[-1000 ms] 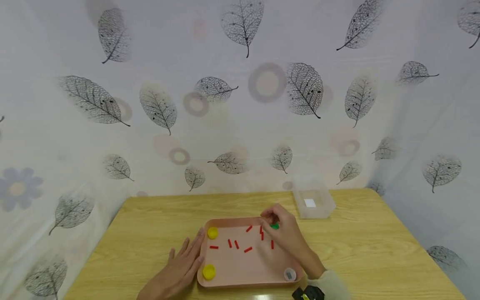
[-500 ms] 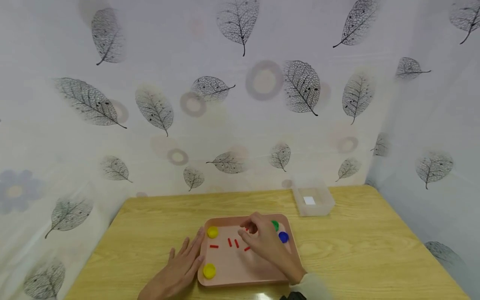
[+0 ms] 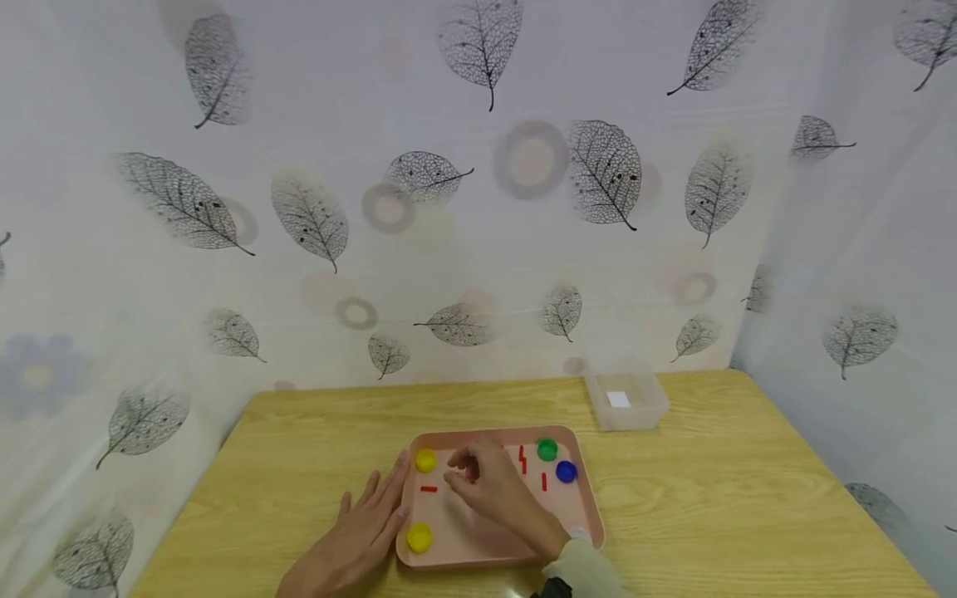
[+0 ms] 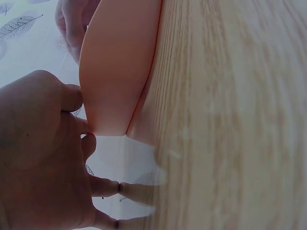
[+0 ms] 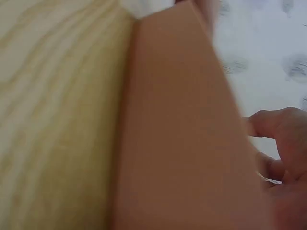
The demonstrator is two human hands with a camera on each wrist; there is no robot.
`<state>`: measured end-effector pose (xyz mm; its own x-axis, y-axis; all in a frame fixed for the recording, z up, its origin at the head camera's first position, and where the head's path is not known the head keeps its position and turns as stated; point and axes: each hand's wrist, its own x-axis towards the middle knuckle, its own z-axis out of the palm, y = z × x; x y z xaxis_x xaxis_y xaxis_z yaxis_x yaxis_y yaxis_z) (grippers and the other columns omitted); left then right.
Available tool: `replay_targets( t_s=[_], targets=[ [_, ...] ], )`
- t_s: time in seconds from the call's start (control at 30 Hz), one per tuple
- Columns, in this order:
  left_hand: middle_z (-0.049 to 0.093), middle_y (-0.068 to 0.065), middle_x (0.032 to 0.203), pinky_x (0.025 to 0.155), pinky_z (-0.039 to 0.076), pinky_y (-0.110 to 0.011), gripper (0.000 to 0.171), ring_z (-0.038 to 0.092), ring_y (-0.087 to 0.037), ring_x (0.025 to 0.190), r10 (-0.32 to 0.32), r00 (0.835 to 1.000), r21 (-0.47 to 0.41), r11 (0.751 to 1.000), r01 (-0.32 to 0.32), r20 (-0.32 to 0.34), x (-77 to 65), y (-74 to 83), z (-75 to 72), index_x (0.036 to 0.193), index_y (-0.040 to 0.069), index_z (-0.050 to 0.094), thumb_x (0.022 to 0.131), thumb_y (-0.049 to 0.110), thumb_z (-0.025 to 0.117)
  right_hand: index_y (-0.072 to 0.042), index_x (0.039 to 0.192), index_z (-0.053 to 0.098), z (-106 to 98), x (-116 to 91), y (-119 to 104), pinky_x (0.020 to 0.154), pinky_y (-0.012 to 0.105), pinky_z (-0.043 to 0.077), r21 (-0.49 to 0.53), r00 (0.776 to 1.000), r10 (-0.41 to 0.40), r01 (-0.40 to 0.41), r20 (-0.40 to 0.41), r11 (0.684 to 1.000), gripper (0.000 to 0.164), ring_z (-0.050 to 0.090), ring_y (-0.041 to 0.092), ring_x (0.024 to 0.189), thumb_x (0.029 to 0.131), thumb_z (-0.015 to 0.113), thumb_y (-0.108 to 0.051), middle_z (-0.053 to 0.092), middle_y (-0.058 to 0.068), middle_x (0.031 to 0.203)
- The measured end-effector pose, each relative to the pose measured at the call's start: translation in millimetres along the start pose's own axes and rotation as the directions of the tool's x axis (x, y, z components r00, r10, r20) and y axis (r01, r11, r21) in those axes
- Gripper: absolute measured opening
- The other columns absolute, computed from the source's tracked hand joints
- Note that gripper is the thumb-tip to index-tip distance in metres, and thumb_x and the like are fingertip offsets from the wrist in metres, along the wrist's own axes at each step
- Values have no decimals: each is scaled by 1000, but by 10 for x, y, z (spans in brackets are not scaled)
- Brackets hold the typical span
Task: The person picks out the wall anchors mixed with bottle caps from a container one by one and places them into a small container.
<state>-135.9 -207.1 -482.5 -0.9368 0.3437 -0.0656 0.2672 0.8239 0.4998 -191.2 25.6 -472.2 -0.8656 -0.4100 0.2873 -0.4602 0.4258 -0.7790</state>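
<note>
A pink tray [image 3: 516, 558] lies on the wooden table, holding short red sticks [image 3: 544, 482] and round caps. Along the tray's left side rests my left hand [image 3: 351, 531], its fingers spread and mostly straight, touching the wall; the left wrist view shows the thumb and fingers against the tray's outer side. My right hand [image 3: 493, 490] hovers over the left-middle of the tray, thumb and index finger bent with a gap between them and nothing visible there. It covers some sticks. One red stick [image 3: 429, 489] lies just left of its fingertips, near a yellow cap [image 3: 425, 460].
Another yellow cap [image 3: 419, 537] sits at the tray's near left corner. A green cap [image 3: 547, 449] and a blue cap [image 3: 566, 472] stand at the far right. Behind the tray is a translucent box [image 3: 628, 403]. A leaf-patterned cloth [image 3: 449, 249] hangs around the table.
My right hand has moved left across the tray, away from the green cap, uncovering the green and blue caps and several red sticks. The left hand has stayed at the tray's side.
</note>
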Motion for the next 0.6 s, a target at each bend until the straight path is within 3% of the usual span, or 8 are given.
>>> replay_targets(
  t_s=[0.2, 0.6],
  targets=[
    [4, 8, 158, 95, 5, -78, 59, 12, -42, 140, -1, 1000, -1, 1000, 1, 16, 7, -25, -9, 153, 29, 0, 103, 46, 26, -9, 96, 66, 198, 45, 37, 64, 17, 46, -45, 993, 43, -38, 114, 998, 14, 51, 7, 73, 86, 70, -18, 57, -7, 82],
    [4, 9, 158, 96, 7, -78, 58, 13, -42, 140, 15, 1000, -6, 1000, -15, 6, 27, -25, -29, 153, 29, 3, 103, 44, 28, -9, 94, 66, 330, 117, 4, 64, 15, 44, -151, 986, 65, -41, 153, 988, 14, 47, 4, 72, 85, 72, -16, 53, -6, 83]
  ],
)
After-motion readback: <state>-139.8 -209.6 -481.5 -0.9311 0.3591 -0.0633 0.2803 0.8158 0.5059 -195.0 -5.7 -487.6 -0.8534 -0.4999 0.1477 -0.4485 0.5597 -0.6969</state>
